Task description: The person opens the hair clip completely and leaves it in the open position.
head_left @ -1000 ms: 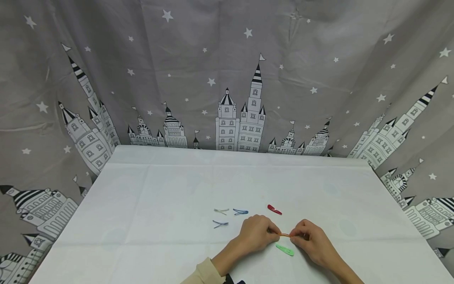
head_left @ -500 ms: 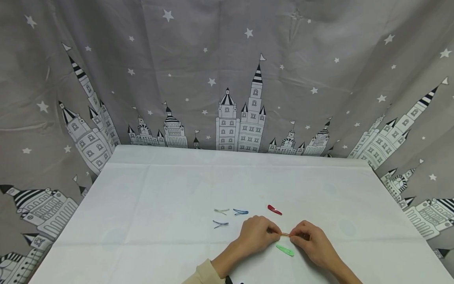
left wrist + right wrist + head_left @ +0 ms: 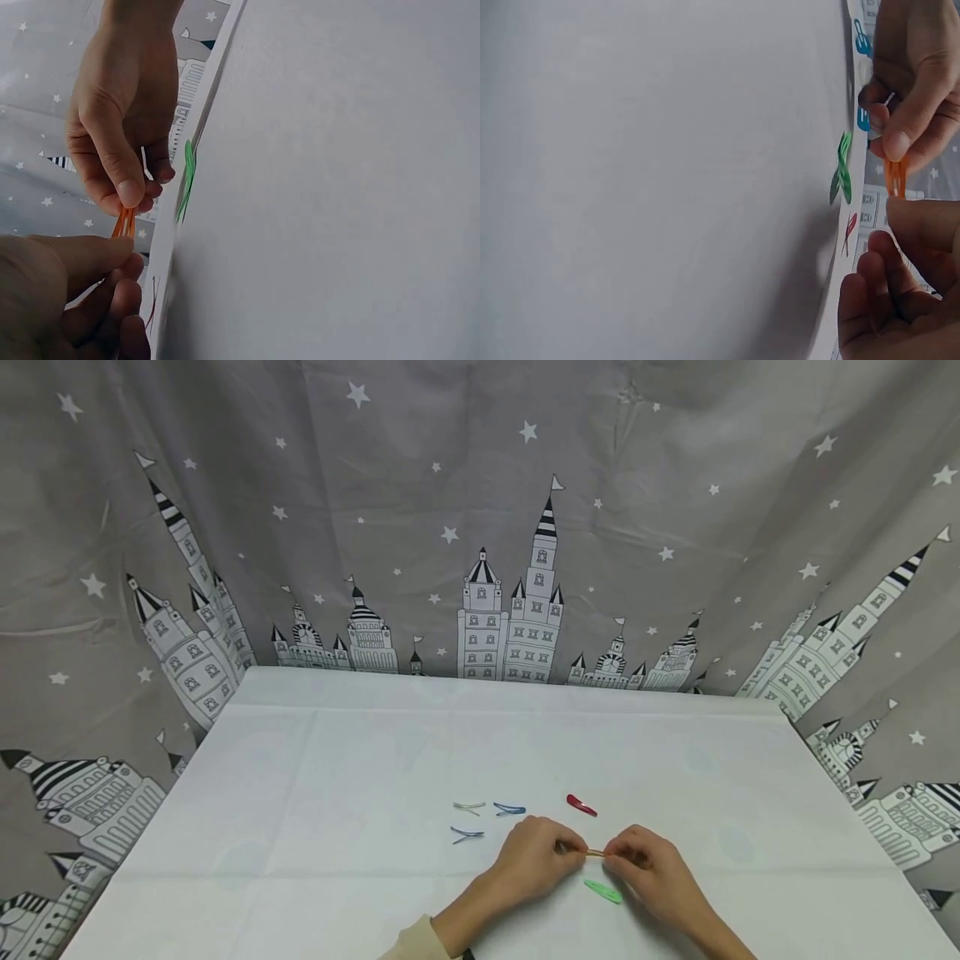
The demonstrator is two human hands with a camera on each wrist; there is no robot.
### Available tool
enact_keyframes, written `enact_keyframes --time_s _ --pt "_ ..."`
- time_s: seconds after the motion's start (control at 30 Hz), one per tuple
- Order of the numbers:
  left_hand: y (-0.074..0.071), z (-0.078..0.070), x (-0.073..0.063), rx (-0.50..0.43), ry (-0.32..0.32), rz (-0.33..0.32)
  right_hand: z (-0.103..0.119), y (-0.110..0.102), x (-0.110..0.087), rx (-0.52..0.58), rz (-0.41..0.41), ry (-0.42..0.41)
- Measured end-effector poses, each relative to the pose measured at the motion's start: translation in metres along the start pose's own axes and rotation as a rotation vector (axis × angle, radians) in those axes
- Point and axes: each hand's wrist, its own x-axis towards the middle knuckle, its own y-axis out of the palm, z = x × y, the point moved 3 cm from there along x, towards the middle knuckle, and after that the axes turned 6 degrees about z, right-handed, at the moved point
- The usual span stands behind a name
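Note:
An orange snap hair clip point(image 3: 595, 852) is stretched between my two hands over the table. My left hand point(image 3: 534, 858) pinches one end of it between thumb and fingers, and my right hand point(image 3: 654, 872) pinches the opposite end. In the left wrist view the middle of the orange clip point(image 3: 124, 223) shows between both thumbs; its ends are covered by fingertips. A green hair clip point(image 3: 603, 891) lies on the table just below the hands, its arms apart in the right wrist view. Beyond the hands lies a red hair clip point(image 3: 581, 805).
Left of the hands lie two blue hair clips, one upper point(image 3: 510, 809) and one lower point(image 3: 468, 835), plus a pale one point(image 3: 469, 807), their arms spread apart. A white cloth covers the table point(image 3: 337, 760). Behind it hangs a grey curtain point(image 3: 405, 502) printed with castles and stars.
Both hands have shifted slightly to the left, still pinching the orange hair clip. The clips on the table stay where they were.

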Motion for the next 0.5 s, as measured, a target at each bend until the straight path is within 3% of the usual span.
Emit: enact_keyframes --time_s 0.23,0.5 --pt "-0.019 0.002 -0.014 0.025 0.0 -0.03 0.018 0.012 0.004 0.034 -0.003 -0.123" --pt "-0.044 0.007 -0.031 -0.049 0.042 -0.04 0.037 0.025 0.013 0.078 0.017 -0.207"
